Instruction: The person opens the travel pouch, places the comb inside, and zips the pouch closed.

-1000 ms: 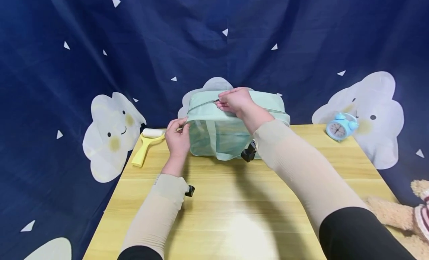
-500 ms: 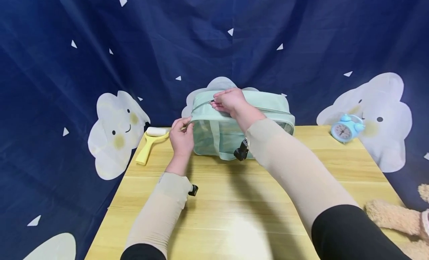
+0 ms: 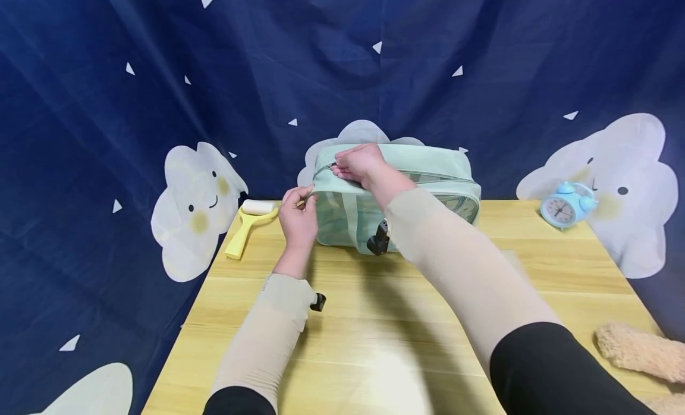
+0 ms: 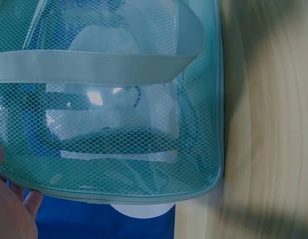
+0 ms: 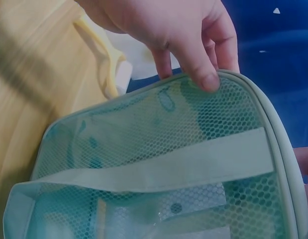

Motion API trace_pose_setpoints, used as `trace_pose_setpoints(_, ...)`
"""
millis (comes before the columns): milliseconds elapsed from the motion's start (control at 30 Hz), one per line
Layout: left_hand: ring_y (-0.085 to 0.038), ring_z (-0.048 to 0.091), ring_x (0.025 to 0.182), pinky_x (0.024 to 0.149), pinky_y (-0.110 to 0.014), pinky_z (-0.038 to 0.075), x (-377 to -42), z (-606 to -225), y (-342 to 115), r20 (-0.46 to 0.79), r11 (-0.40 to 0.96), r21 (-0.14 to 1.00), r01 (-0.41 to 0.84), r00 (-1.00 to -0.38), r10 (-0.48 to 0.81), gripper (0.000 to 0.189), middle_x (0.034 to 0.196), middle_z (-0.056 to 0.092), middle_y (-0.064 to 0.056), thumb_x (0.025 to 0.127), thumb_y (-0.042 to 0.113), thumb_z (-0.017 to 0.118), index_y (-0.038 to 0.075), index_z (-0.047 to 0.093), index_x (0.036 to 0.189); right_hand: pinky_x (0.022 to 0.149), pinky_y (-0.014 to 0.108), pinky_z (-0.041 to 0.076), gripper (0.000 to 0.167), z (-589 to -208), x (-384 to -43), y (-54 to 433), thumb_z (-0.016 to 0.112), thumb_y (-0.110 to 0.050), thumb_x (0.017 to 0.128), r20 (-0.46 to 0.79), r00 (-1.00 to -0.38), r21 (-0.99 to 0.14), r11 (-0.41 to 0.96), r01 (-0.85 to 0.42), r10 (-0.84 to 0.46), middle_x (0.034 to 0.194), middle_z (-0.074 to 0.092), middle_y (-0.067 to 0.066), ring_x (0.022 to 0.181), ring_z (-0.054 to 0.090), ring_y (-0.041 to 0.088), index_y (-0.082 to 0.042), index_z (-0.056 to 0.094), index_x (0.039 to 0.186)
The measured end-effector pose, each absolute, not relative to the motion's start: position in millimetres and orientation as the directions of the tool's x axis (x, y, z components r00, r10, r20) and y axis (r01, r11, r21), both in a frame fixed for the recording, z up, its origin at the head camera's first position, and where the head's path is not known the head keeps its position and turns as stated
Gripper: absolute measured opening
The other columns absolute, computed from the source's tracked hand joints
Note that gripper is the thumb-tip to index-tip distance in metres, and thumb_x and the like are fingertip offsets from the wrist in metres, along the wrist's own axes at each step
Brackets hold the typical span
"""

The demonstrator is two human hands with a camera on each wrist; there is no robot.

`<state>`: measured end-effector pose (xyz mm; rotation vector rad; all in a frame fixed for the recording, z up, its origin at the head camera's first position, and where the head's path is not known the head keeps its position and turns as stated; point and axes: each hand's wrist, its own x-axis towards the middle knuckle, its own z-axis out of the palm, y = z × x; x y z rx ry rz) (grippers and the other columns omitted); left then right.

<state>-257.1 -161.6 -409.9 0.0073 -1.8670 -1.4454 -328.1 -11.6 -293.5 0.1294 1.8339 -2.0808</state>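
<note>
Dark starry cloth backs the desk (image 3: pixel 374 320), where a mesh bag (image 3: pixel 428 183) stands at the far edge. Left hand (image 3: pixel 298 220) pinches its corner steady; right hand (image 3: pixel 355 164) pinches the zipper pull (image 3: pixel 333 165) on top.

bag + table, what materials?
Bag: looks like mint-green fabric with matte trim and mesh side panels; the honeycomb weave shows in the wrist views, with contents visible through it. Table: wood or wood-look laminate, light yellow, smooth with a slight sheen; grain lines run across it.
</note>
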Motion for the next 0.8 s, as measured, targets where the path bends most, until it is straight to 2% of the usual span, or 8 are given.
trace_pose_setpoints(400, -0.031, 0.068, 0.105, 0.078, -0.019, 0.055, -254, -408, -161, 0.554, 0.355, 0.831, 0.429, -0.705, -0.443, 0.017, 0.106, 0.070, -0.020, 0.091, -0.012, 0.075, -0.005, 0.080, 0.105, 0.063, 0.019, 0.058, 0.028, -296, -330, -28, 0.063, 0.003, 0.104, -0.303, -0.929, -0.945, -0.062, 0.322, -0.214, 0.082, 0.073, 0.009, 0.066, 0.070, 0.012, 0.007, 0.070, 0.131)
trace_pose_setpoints(567, -0.031, 0.068, 0.105, 0.079, -0.020, 0.054, -252, -408, -159, 0.540, 0.344, 0.839, 0.422, -0.720, -0.436, 0.017, 0.107, 0.070, -0.021, 0.091, -0.012, 0.075, -0.005, 0.080, 0.106, 0.060, 0.019, 0.057, 0.027, -297, -331, -33, 0.062, 0.007, 0.102, -0.311, -0.928, -0.943, -0.058, 0.328, -0.203, 0.086, 0.074, 0.013, 0.062, 0.068, 0.012, 0.008, 0.071, 0.128)
trace_pose_setpoints(800, -0.029, 0.068, 0.103, 0.077, -0.017, 0.053, -250, -410, -160, 0.557, 0.339, 0.830, 0.444, -0.701, -0.445, 0.017, 0.105, 0.071, -0.020, 0.090, -0.012, 0.076, -0.005, 0.081, 0.104, 0.058, 0.019, 0.057, 0.027, -298, -331, -41, 0.065, 0.010, 0.099, -0.323, -0.926, -0.942, -0.025, 0.334, -0.193, 0.081, 0.074, 0.012, 0.058, 0.067, 0.011, 0.009, 0.072, 0.125)
